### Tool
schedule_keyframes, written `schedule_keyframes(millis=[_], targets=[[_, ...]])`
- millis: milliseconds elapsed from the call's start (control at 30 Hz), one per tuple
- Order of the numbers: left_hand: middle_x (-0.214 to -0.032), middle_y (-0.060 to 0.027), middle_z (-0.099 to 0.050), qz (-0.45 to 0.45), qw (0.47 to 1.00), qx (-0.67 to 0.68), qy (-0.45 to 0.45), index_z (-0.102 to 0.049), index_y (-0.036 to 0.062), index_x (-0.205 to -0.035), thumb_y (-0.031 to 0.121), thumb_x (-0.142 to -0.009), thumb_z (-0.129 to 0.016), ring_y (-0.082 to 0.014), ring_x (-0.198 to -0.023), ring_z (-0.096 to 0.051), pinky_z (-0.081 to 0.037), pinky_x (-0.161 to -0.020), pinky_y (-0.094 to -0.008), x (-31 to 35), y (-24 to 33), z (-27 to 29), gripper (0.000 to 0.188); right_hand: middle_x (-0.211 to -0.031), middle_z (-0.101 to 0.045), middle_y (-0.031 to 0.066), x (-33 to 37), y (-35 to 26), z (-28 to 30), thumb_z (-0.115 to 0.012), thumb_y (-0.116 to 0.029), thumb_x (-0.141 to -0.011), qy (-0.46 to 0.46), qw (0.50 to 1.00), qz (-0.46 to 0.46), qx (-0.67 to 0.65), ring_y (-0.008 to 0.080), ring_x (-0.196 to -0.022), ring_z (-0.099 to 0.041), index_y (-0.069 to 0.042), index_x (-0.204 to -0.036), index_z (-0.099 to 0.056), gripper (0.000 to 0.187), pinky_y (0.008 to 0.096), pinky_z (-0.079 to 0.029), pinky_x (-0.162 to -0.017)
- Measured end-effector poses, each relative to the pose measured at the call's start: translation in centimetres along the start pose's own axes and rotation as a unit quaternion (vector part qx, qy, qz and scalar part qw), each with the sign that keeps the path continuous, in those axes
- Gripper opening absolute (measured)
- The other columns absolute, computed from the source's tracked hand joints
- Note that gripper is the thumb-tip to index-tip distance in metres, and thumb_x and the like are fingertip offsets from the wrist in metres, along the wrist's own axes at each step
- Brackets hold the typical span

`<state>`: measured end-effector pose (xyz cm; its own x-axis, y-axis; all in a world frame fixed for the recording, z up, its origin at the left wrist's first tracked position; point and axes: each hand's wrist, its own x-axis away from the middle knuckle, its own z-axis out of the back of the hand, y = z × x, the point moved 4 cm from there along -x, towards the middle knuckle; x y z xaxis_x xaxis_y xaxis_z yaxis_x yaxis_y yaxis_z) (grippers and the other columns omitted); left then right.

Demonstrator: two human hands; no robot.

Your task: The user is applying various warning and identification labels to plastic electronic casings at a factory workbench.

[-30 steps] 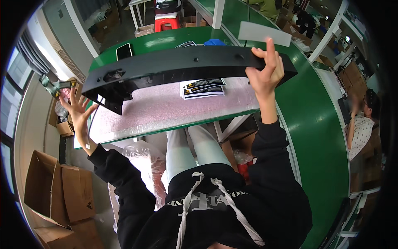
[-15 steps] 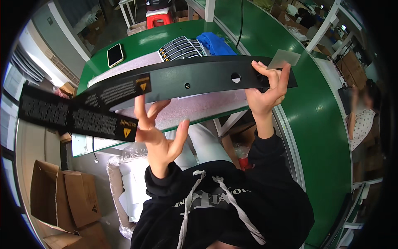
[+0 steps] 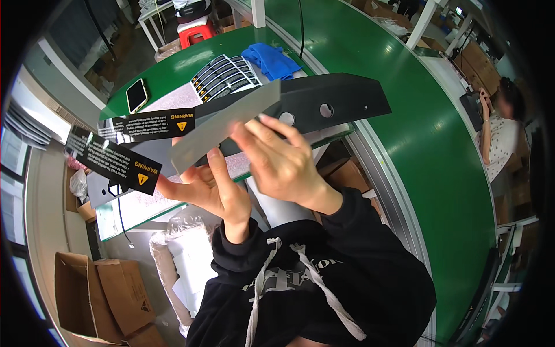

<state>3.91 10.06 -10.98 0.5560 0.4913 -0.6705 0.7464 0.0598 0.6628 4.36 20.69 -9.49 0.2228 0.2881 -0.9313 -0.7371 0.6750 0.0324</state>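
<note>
Two black warning labels with yellow triangles, an upper label (image 3: pixel 153 125) and a lower label (image 3: pixel 110 157), cling to the fingertips of my left hand (image 3: pixel 211 188), whose fingers are spread. My right hand (image 3: pixel 286 168) pinches a stiff, translucent plastic sheet (image 3: pixel 225 130) with a straight edge. The sheet stands tilted just above my left fingers and hides part of what lies behind. Beyond both hands stretches a long black panel (image 3: pixel 352 95) with round holes and a slanted right end. Its middle is covered by the sheet and my hands.
Behind the panel lie a sheet of similar labels (image 3: pixel 222 75), a blue cloth (image 3: pixel 272 61) and a phone (image 3: pixel 137 95) on the green table. Cardboard boxes (image 3: pixel 124 289) stand on the floor at left. Another person (image 3: pixel 500 133) sits across the green surface at right.
My right hand has left the panel's right end and moved left with the plastic sheet, close to my left hand. The view has turned a little, and the labels now face up more clearly.
</note>
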Motion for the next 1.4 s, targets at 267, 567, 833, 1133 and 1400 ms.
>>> schedule_keyframes(millis=[267, 567, 833, 1133, 1400], targets=[[-0.135, -0.0220, -0.041, -0.037, 0.999, 0.014, 0.028, 0.001, 0.0231, -0.144, -0.006, -0.089, -0.046, -0.0178, -0.102, -0.057, -0.051, -0.080, -0.0289, 0.4, 0.4, -0.6, 0.078, -0.125, -0.056, 0.0159, 6.9, 13.3, 14.3, -0.042, -0.005, -0.078, -0.019, 0.860, -0.493, 0.134, 0.0311, -0.113, -0.051, -0.013, -0.143, -0.032, 0.065, 0.0411, -0.030, -0.101], [-0.140, -0.0249, -0.032, 0.064, 0.998, 0.007, -0.027, 0.009, 0.0264, -0.144, -0.008, -0.088, -0.044, -0.0219, -0.112, -0.050, -0.044, -0.088, -0.0288, 1.1, 1.1, -1.3, 0.085, -0.110, -0.057, 0.0147, -2.7, 8.8, 14.0, -0.050, -0.023, -0.089, 0.072, 0.991, -0.082, -0.073, 0.0299, -0.116, -0.047, -0.010, -0.096, -0.069, 0.024, 0.0426, -0.024, -0.105], [-0.145, -0.0253, -0.021, 0.065, 0.991, 0.104, -0.055, 0.017, 0.0314, -0.143, -0.013, -0.080, -0.051, -0.0304, -0.128, -0.038, -0.047, -0.089, -0.0339, 1.2, 2.0, -1.0, 0.103, -0.076, -0.059, 0.0021, -4.1, 8.1, 6.4, -0.069, -0.014, -0.078, -0.284, 0.877, -0.263, -0.285, 0.0180, -0.082, -0.057, -0.004, -0.076, -0.062, 0.012, 0.0307, -0.040, -0.081], [-0.143, -0.0264, -0.020, 0.110, 0.982, 0.138, -0.069, 0.020, 0.0314, -0.141, -0.014, -0.075, -0.056, -0.0330, -0.127, -0.037, -0.053, -0.083, -0.0369, 1.3, 2.1, -0.8, 0.110, -0.075, -0.054, -0.0001, -3.6, 7.6, 5.8, -0.078, -0.014, -0.068, -0.230, 0.936, -0.209, -0.164, 0.0114, -0.067, -0.049, -0.006, -0.070, -0.060, 0.020, 0.0261, -0.037, -0.072], [-0.139, -0.0276, -0.024, 0.110, 0.989, 0.082, -0.057, 0.020, 0.0251, -0.141, -0.015, -0.075, -0.058, -0.0311, -0.122, -0.040, -0.054, -0.081, -0.0342, 1.2, 2.5, -1.1, 0.109, -0.075, -0.054, 0.0000, -3.3, 7.1, 5.8, -0.079, -0.014, -0.066, -0.229, 0.946, -0.185, -0.133, 0.0112, -0.067, -0.050, -0.007, -0.070, -0.060, 0.020, 0.0265, -0.036, -0.075]])
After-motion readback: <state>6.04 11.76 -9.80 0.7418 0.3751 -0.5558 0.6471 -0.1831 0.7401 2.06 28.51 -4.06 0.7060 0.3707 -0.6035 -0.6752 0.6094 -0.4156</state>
